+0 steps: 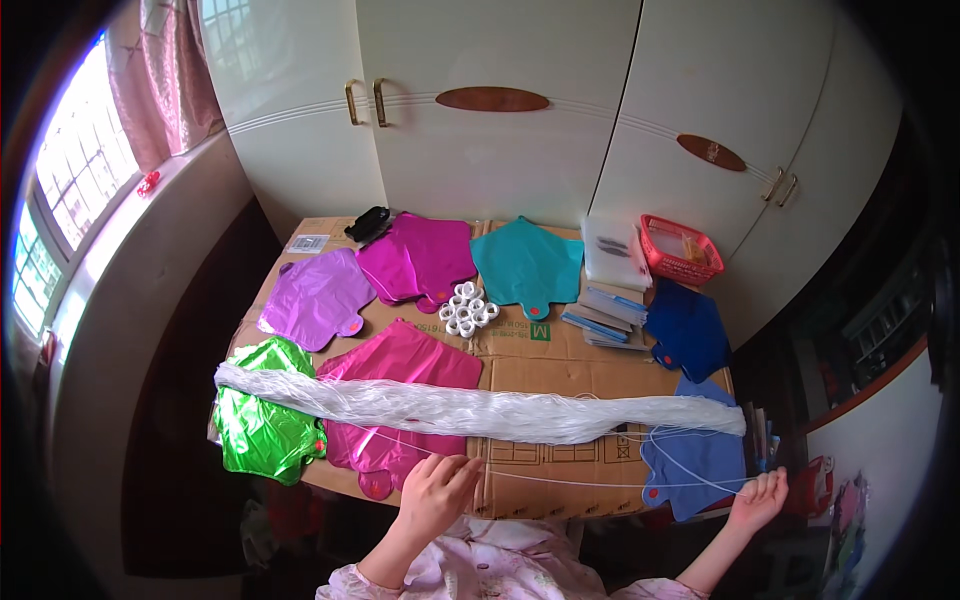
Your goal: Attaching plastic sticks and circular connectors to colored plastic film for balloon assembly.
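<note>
A thin white string [590, 484] runs taut between my two hands, just over the near edge of the cardboard. My left hand [438, 492] is closed in a pinch on it at the middle front. Farther right, past the table's front right corner, my right hand [758, 500] is closed around the string too. Beyond them a long, thick hank of white string [500, 412] lies stretched across the table from left to right. Loose strands trail from its right part toward my right hand. The hank rests over green, pink and blue foil balloons.
Flat foil balloons lie around: green [265, 440], pink [400, 360], lilac [318, 297], magenta [418, 255], teal [527, 262], dark blue [688, 325] and light blue [690, 470]. White ribbon rolls [467, 310], clear bags [612, 250] and a red basket [690, 262] sit at the back.
</note>
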Demonstrator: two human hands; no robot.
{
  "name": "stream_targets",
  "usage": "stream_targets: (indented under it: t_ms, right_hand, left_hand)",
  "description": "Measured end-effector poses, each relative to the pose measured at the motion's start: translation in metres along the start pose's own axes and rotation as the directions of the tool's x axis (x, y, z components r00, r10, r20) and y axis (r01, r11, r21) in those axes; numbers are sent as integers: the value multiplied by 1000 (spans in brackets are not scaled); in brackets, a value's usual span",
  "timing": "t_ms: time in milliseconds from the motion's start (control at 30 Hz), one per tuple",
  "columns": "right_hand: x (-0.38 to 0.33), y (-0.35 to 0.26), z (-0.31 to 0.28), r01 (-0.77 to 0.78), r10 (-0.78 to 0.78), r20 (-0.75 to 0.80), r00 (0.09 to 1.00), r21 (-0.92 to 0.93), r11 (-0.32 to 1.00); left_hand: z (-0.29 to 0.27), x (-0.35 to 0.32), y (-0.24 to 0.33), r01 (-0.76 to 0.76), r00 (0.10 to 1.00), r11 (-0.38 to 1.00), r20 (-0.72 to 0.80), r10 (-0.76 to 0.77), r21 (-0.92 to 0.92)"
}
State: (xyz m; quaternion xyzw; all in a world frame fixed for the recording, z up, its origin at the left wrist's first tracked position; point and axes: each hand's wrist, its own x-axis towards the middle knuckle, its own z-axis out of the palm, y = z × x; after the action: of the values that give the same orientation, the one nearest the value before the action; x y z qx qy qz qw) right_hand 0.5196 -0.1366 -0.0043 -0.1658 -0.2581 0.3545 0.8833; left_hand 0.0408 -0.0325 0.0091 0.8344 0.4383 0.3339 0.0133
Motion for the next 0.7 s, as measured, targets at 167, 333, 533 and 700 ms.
stream_targets:
  t_ms: [167, 333, 533, 700]
  right_hand:
    - [-17, 13, 48, 35, -60, -215, 975, -116, 993]
    - [-56, 96, 117, -241, 337, 163, 927, -428, 871]
    - [-117, 178, 209, -516, 713, 538, 450, -495, 699]
    - [-150, 237, 237, -945, 796, 595, 108, -188, 268]
  left_hand:
    - [7, 0, 4, -19, 995, 996, 93, 27, -86]
    - [5, -9, 28, 175, 959, 668, 280, 51, -723]
    - [42, -31, 90, 295, 765, -44, 209, 609, -954]
    - [12, -18, 88, 303, 746, 53, 272, 608, -951]
